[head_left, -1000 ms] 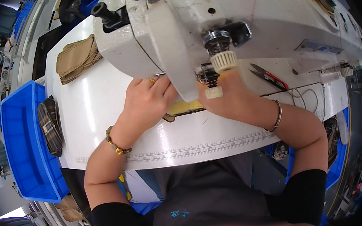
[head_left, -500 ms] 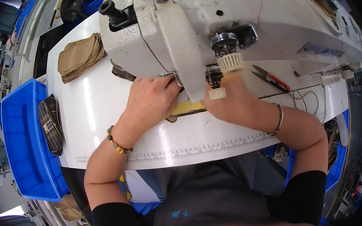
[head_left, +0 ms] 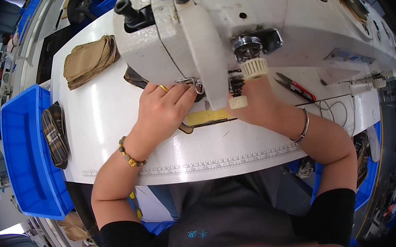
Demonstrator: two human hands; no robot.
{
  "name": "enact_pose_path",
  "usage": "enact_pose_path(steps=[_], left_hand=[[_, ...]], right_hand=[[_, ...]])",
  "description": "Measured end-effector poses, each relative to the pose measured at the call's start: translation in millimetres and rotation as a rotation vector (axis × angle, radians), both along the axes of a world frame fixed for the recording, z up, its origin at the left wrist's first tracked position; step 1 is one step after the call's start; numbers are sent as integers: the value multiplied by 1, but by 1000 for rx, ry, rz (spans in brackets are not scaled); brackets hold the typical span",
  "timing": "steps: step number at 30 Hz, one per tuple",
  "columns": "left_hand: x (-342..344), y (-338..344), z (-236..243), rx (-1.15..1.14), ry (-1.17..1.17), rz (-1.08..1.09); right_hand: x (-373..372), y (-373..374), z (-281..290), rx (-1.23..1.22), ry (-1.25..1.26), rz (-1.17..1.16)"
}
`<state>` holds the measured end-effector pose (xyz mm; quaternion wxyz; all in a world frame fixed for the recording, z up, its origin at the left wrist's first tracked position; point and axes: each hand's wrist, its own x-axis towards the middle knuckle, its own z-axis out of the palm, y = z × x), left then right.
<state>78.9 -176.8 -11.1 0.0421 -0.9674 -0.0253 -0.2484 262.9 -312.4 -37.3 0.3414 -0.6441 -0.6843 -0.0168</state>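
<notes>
Sewing going on | left hand (head_left: 164, 108) and right hand (head_left: 254, 105) pressing yellow piece (head_left: 205, 117) flat under sewing machine (head_left: 245, 25), near desk (head_left: 110, 128) front edge | tan pieces (head_left: 89, 60) waiting at far-left corner

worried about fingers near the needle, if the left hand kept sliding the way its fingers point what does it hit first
Probably the sewing machine head: the left hand points up-right, fingertips already at the metal parts beneath it. Depth is unclear; the needle itself is hidden.
</notes>
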Motion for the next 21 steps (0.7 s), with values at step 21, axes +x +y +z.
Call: enact_pose_path(steps=[21], left_hand=[[5,9,1,-229,-5,17]], right_hand=[[2,15,-10,128,-69,51]])
